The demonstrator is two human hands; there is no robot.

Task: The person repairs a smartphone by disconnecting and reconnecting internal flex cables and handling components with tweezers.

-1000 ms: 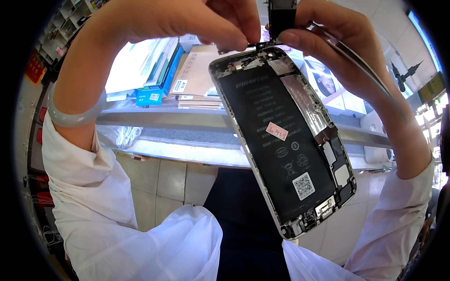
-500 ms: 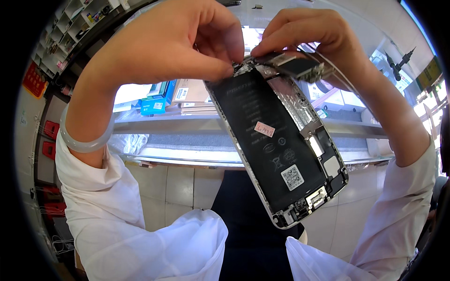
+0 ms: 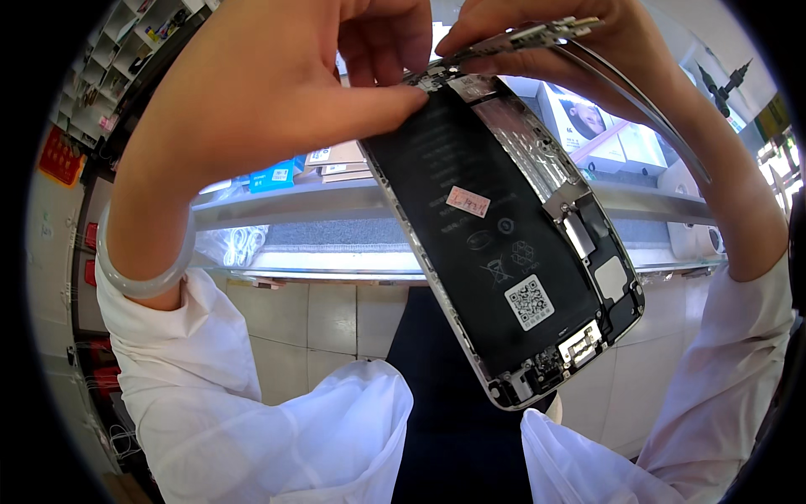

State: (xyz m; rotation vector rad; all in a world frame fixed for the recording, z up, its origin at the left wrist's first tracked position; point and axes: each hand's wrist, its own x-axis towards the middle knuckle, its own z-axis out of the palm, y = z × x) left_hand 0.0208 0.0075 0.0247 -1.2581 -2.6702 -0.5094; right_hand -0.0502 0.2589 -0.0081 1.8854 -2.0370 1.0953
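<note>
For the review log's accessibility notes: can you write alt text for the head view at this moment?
Two hands hold an opened phone body up close to the camera, its black battery and inner parts exposed. The left hand pinches its top edge by the thumb, while the right hand holds a thin detached panel at the top. Behind is a glass counter with small boxes.

1. A glass counter [image 3: 336, 206] ran across the scene from left to right.
2. Small blue boxes [image 3: 273, 176] and flat cartons [image 3: 336, 160] lay on it at the far left.
3. A clear bag [image 3: 239, 248] of white cables sat under the glass.
4. White boxes [image 3: 588, 126] stood at the far right.
5. Shelves [image 3: 109, 92] rose at the far left.
6. Pale tiles [image 3: 336, 319] covered the near floor.
</note>
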